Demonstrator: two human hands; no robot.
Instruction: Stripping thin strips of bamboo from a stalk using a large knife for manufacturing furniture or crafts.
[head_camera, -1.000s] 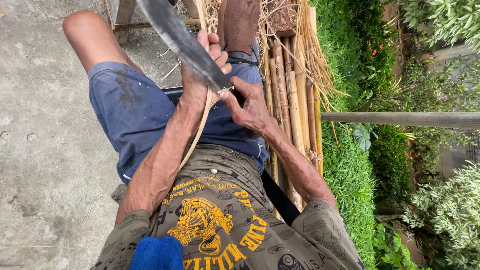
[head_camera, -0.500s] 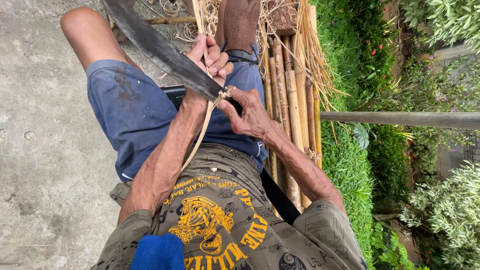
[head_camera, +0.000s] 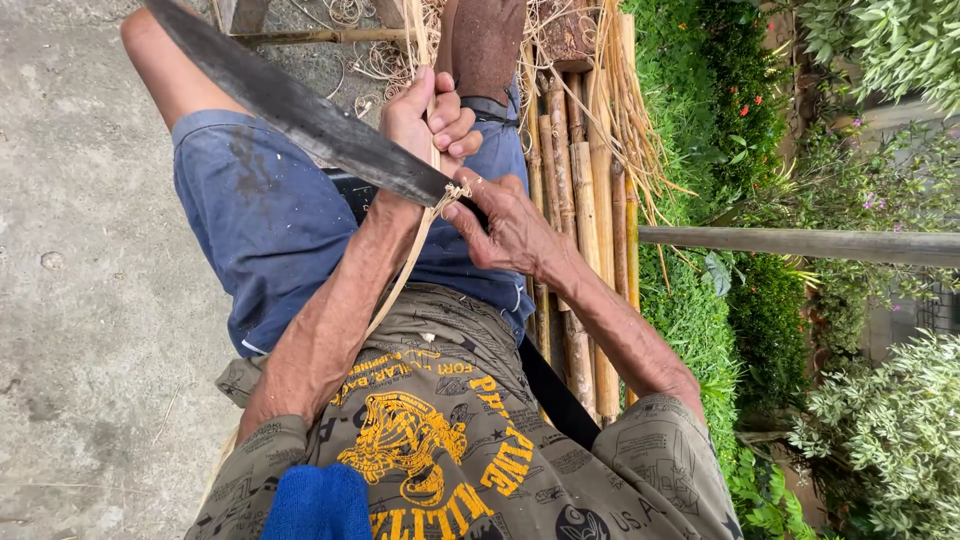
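My left hand (head_camera: 430, 115) grips the cane strip (head_camera: 415, 255); my right hand (head_camera: 510, 225) clenches the knife (head_camera: 300, 115) at its handle.

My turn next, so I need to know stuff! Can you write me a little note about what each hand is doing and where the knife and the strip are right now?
Left hand: pinching the thin cane strip above the blade.
Right hand: gripping the handle of the long dark knife, blade edge against the strip.
Strip runs down along the left forearm toward the lap.
Done: curly shavings at the blade.
Left: cannot tell how much strip remains unscraped.
Cane poles lie beside the right leg.
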